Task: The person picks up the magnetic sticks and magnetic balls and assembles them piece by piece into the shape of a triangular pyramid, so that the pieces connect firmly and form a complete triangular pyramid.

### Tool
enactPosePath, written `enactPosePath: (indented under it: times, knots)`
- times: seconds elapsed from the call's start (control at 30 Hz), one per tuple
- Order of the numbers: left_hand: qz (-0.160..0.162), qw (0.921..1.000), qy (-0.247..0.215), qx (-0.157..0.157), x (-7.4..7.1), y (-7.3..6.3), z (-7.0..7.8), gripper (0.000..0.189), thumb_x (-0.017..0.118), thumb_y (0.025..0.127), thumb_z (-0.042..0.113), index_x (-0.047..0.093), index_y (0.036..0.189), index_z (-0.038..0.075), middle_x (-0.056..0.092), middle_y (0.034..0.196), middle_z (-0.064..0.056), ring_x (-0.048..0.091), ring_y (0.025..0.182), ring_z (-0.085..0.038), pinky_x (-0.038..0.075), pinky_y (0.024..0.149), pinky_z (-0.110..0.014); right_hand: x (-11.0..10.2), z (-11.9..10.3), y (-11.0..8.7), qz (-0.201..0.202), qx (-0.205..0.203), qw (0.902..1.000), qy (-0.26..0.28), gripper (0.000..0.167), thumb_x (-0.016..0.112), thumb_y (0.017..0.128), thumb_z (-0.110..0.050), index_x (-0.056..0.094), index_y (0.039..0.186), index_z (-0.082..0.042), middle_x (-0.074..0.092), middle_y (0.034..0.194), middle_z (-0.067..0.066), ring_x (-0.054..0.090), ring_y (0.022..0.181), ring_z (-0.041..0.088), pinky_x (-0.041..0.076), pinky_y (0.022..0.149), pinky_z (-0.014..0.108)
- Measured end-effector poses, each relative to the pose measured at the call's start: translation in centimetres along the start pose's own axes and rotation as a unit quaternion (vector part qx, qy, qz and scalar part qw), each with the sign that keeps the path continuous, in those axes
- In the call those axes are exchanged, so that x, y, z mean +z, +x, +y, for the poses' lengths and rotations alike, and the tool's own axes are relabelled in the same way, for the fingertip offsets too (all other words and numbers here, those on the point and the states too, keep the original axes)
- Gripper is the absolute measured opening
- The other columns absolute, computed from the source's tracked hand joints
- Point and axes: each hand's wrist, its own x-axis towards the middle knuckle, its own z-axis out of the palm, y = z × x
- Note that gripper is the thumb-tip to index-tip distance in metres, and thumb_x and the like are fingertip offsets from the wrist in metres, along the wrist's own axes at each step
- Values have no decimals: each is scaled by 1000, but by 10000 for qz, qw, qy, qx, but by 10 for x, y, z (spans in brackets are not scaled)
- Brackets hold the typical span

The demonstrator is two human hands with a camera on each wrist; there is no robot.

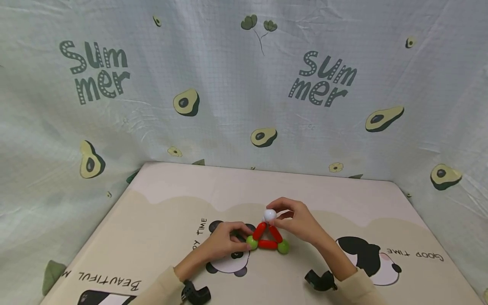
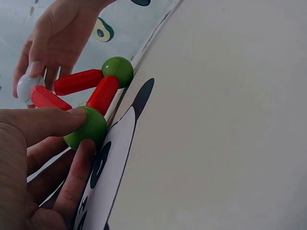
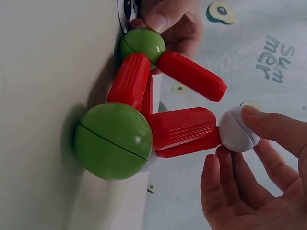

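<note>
A small frame of red rods (image 1: pixel 268 244) and balls stands on the table, with a green ball at each near corner. My left hand (image 1: pixel 225 242) pinches the left green ball (image 2: pixel 91 129) between thumb and fingers. Above the frame, my right hand (image 1: pixel 295 218) holds a white ball (image 3: pixel 238 129) between thumb and fingertips. One red rod (image 3: pixel 192 146) meets this ball from behind. Two rods slant up from the green balls, their upper ends near the white ball. The right green ball (image 3: pixel 113 141) rests untouched on the table. A second white ball (image 3: pixel 152 161) is mostly hidden behind it.
The table (image 1: pixel 171 182) has a pale cover with printed pandas, a dog and lettering. Behind and beside it hangs a light cloth (image 1: pixel 228 63) with avocado prints. Black wrist cameras (image 1: pixel 320 280) sit on both forearms.
</note>
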Motion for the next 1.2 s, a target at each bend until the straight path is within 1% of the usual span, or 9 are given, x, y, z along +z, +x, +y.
enactPosePath:
  times: [0.2, 0.43, 0.5, 0.67, 0.73, 0.8, 0.9, 0.97, 1.2]
  knots:
    - [-7, 10000, 18, -27, -1, 0, 0, 26, 82, 87, 21, 75, 111, 15, 74, 102, -4, 70, 78, -7, 58, 71, -20, 3, -1, -1, -16, -49, 10000, -11, 27, 77, 91, -12, 72, 118, -10, 72, 114, 9, 66, 105, 22, 58, 90, 27]
    - [-54, 9998, 107, 138, -5, -2, -10, 25, 82, 87, 22, 76, 111, 14, 75, 101, -4, 70, 78, -8, 58, 72, -20, 15, -3, -5, -51, -51, 9999, -128, 26, 76, 92, -13, 71, 118, -15, 72, 114, 4, 66, 106, 19, 57, 91, 26]
    - [-66, 9997, 115, 212, -5, -2, -13, 26, 82, 87, 22, 76, 111, 13, 75, 101, -6, 70, 78, -8, 58, 72, -20, 19, -4, -6, 9, -14, 9998, -215, 26, 76, 92, -14, 72, 118, -15, 72, 114, 3, 66, 106, 20, 57, 91, 27]
    - [-116, 9993, 125, 340, -7, -4, -20, 27, 82, 87, 22, 76, 111, 12, 75, 101, -8, 71, 77, -7, 58, 72, -19, 34, -5, -8, 274, -34, 9981, -559, 28, 79, 89, -15, 71, 116, -12, 72, 111, 3, 66, 104, 21, 59, 90, 37]
    - [-131, 9992, 121, 365, -8, -5, -21, 27, 82, 87, 22, 75, 111, 11, 75, 101, -8, 70, 77, -7, 58, 72, -20, 39, -5, -9, 413, -120, 9965, -721, 28, 81, 88, -14, 71, 114, -12, 73, 110, 3, 66, 101, 20, 60, 89, 42]
    - [-125, 9992, 127, 370, -8, -4, -21, 27, 82, 87, 22, 75, 111, 11, 75, 101, -9, 70, 77, -7, 58, 72, -19, 43, -4, -8, 527, -233, 9944, -889, 30, 83, 86, -13, 71, 114, -11, 73, 109, 2, 66, 100, 21, 61, 87, 44]
    - [-122, 9992, 116, 376, -8, -4, -21, 27, 82, 87, 22, 75, 111, 10, 75, 101, -10, 70, 77, -8, 57, 72, -20, 47, -3, -8, 666, -364, 9910, -1099, 32, 84, 85, -10, 70, 114, -10, 73, 109, 2, 66, 99, 20, 61, 85, 44]
    - [-128, 9992, 144, 337, -8, -4, -21, 27, 82, 87, 22, 75, 111, 12, 75, 101, -8, 70, 77, -8, 58, 71, -20, 48, -2, -8, 715, -403, 9896, -1184, 33, 84, 84, -8, 70, 114, -11, 73, 109, 1, 66, 98, 20, 62, 84, 44]
    - [-130, 9992, 179, 328, -8, -4, -21, 26, 82, 87, 23, 76, 112, 15, 75, 101, -4, 70, 80, -8, 58, 73, -20, 53, -3, -8, 874, -425, 9858, -1368, 35, 83, 82, -3, 70, 113, -14, 71, 108, 0, 65, 97, 18, 62, 82, 39]
